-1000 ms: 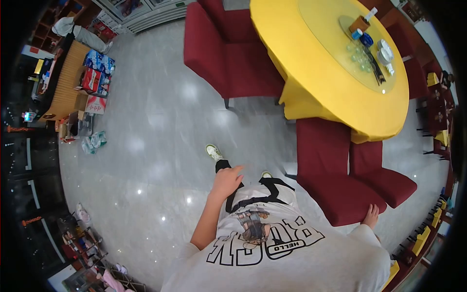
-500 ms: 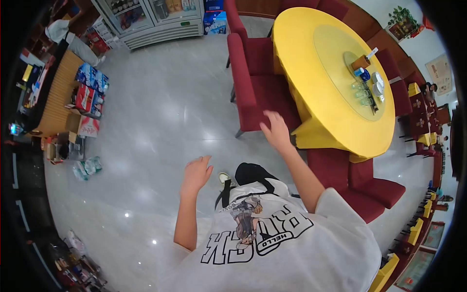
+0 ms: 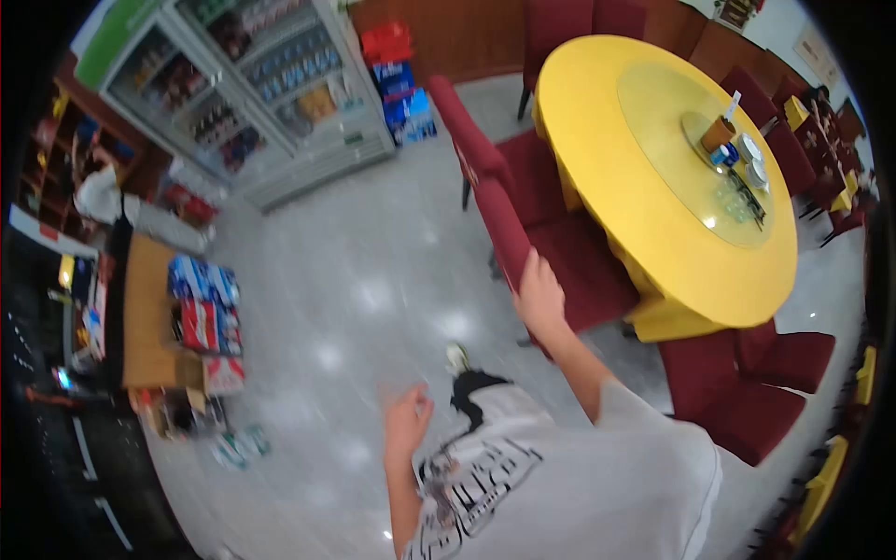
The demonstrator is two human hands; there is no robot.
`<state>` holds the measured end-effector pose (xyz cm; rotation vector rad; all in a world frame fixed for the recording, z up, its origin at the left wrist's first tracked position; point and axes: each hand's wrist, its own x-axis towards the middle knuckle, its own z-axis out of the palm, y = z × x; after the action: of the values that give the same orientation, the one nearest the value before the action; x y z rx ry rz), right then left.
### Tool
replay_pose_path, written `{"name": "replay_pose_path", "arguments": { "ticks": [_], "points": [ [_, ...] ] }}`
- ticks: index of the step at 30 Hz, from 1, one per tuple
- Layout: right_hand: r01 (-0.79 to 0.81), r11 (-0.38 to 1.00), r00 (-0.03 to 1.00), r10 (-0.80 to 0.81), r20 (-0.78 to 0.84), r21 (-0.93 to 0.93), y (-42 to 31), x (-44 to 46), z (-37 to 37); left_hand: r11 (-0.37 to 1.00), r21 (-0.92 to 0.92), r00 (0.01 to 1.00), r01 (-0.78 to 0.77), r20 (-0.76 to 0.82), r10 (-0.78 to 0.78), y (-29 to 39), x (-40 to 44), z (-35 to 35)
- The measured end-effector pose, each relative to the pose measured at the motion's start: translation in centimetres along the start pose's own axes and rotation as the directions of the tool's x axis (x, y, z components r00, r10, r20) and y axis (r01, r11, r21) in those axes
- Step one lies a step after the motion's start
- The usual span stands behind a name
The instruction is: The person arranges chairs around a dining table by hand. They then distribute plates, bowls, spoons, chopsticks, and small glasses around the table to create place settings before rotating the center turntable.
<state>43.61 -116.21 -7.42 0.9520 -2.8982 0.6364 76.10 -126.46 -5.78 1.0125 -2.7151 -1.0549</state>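
My right hand (image 3: pixel 541 297) rests on the backrest of a dark red upholstered chair (image 3: pixel 502 229), its fingers closed over the edge. That chair faces a round table with a yellow cloth (image 3: pixel 597 140). My left hand (image 3: pixel 407 422) hangs in the air above the grey floor, slightly blurred, with its fingers loosely bent, the thumb apart and nothing visible in it. Another red chair (image 3: pixel 523 163) stands just beyond the one I touch. On the table's glass turntable (image 3: pixel 644 112) are a brown holder (image 3: pixel 718 134), glasses (image 3: pixel 735 198) and wrapped dishes (image 3: pixel 749 147).
Red chairs (image 3: pixel 733 401) stand at the table's near side. Ahead is a glass-door fridge (image 3: pixel 271 103) with blue packs (image 3: pixel 408 112) beside it. On the left, boxes (image 3: pixel 207 322) sit against a wooden counter (image 3: pixel 149 317), and a person (image 3: pixel 112 201) is behind it.
My right hand has come down onto the chair's backrest. My left hand has swung and blurred. The view has moved forward and tilted up, showing more of the fridge.
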Motion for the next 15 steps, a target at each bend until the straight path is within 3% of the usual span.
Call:
{"name": "replay_pose_path", "arguments": {
  "ticks": [2, 3, 5, 10, 12, 13, 15],
  "points": [
    [-0.066, 0.993, 0.991, 0.077, 0.108, -0.098, -0.9, 0.2, -1.0, 0.997, 0.017, 0.996, -0.073, -0.043, 0.074, -1.6, 7.2, -2.1],
    [-0.114, 0.988, 0.981, 0.128, 0.147, -0.1, -0.9, -0.3, -0.6, 0.997, -0.01, 0.997, -0.073, -0.028, 0.073, -2.1, 7.0, -2.4],
    [-0.096, 0.989, 0.992, 0.104, 0.071, -0.109, -0.9, 0.4, -0.5, 0.995, 0.024, 0.992, -0.102, 0.073, 0.1, -1.7, 11.4, -5.0],
    [-0.123, 0.987, 0.992, 0.118, -0.049, -0.108, -0.4, -0.3, 0.8, 0.925, 0.081, 0.924, -0.372, 0.127, 0.361, 2.7, 27.1, -4.2],
    [-0.167, 0.979, 0.986, 0.166, -0.02, -0.117, -0.4, -0.3, 0.6, 0.707, 0.225, 0.742, -0.671, 0.214, 0.635, 7.3, 31.7, -3.5],
    [-0.21, 0.973, 0.976, 0.214, 0.042, -0.095, -1.2, -0.1, -0.2, 0.67, 0.215, 0.704, -0.71, 0.238, 0.67, 10.1, 33.7, -3.6],
    [-0.271, 0.958, 0.962, 0.273, 0.009, -0.099, -2.1, -0.3, -0.4, 0.288, 0.158, 0.328, -0.945, 0.447, 0.832, 14.9, 36.6, -3.2]
  ]
}}
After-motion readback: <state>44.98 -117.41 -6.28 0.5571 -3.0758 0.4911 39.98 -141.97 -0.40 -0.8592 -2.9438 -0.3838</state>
